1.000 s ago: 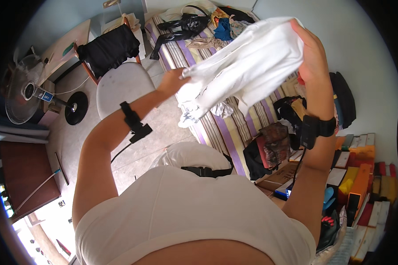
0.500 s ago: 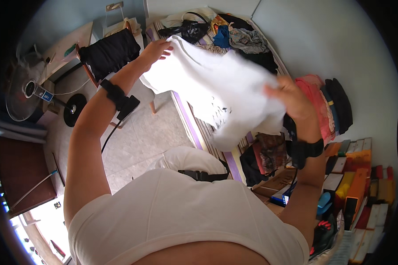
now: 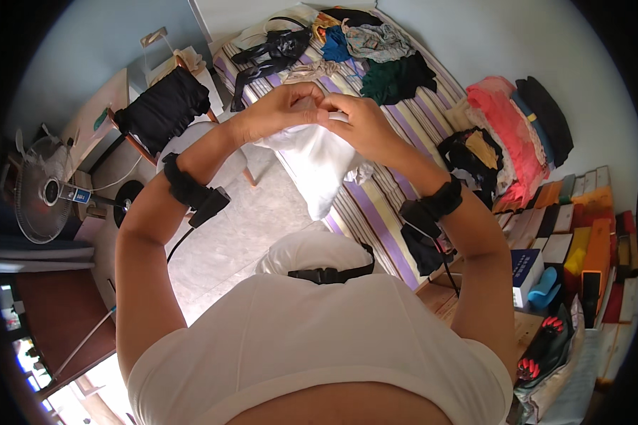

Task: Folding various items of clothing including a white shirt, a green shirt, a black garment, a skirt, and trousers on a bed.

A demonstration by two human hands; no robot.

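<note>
A white T-shirt (image 3: 315,166) hangs bunched from both my hands, over the near-left edge of a bed with a striped sheet (image 3: 383,205). My left hand (image 3: 280,112) is closed on the top of the cloth. Right beside it, nearly touching, my right hand (image 3: 361,126) also grips the top. The exact fingertip hold is partly hidden by the hands. Beyond them on the bed lie a dark green garment (image 3: 397,79), a blue cloth (image 3: 336,45), a patterned grey cloth (image 3: 379,41) and a shiny black item (image 3: 283,47).
Left of the bed stands a chair draped with black cloth (image 3: 163,103). A fan (image 3: 42,198) is farther left. Folded clothes, including a pink pile (image 3: 507,134), sit along the right wall. Boxes (image 3: 581,248) are stacked at the right, near a blue-and-white box (image 3: 526,275).
The T-shirt was spread wide between my hands. Both hands have come together in the middle, the right one moving left, and the shirt now hangs gathered below them.
</note>
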